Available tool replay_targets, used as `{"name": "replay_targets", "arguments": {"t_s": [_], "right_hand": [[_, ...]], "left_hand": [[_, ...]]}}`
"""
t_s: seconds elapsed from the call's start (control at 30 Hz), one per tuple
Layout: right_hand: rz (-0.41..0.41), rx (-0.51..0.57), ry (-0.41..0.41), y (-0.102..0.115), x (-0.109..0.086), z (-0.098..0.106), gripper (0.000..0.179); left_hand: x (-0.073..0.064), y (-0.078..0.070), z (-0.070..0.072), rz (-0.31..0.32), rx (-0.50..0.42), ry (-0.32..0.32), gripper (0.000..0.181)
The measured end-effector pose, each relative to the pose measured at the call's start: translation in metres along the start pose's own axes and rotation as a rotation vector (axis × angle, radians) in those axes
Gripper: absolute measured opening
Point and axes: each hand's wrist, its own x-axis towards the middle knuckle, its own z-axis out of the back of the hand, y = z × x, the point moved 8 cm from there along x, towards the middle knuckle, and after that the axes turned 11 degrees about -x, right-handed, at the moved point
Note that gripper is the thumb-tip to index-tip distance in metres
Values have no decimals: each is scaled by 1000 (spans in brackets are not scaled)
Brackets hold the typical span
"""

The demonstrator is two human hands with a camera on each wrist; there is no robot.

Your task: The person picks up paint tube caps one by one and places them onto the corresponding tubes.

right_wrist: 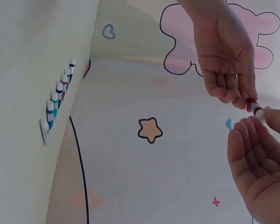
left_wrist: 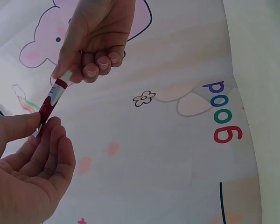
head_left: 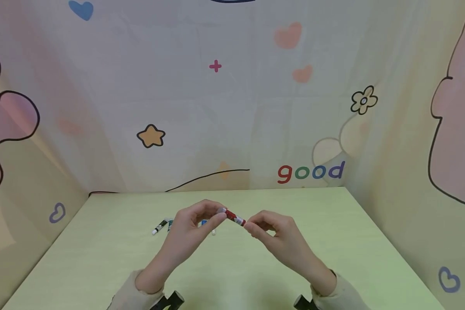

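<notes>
A small red and white marker pen (head_left: pixel 235 217) is held slantwise in the air between my two hands, over the table. My left hand (head_left: pixel 191 228) pinches its upper-left end between thumb and fingers. At the lower-right end, the thumb and fingertips of my right hand (head_left: pixel 280 234) pinch it too. In the left wrist view the marker pen (left_wrist: pixel 51 101) shows its dark red barrel, with a white tip at the right hand (left_wrist: pixel 98 32). Seen from the right wrist, most of the marker pen (right_wrist: pixel 257 111) is hidden by the fingers.
Several more markers (right_wrist: pixel 60 88) lie in a row on the pale green table (head_left: pixel 232 275). In the head view my left hand partly covers them, with a black and white marker (head_left: pixel 160 226) showing at its left. Behind the table hangs a printed cloth (head_left: pixel 193 107).
</notes>
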Motion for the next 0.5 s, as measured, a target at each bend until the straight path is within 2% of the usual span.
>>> {"name": "replay_targets", "arguments": {"t_s": [0.27,0.5], "right_hand": [[-13,24,70,-2,-3,-12,5],[82,15,102,1,-4,-19,8]], "left_hand": [[5,4,1,11,-15,-2,15],[12,9,1,18,5,-1,21]]}}
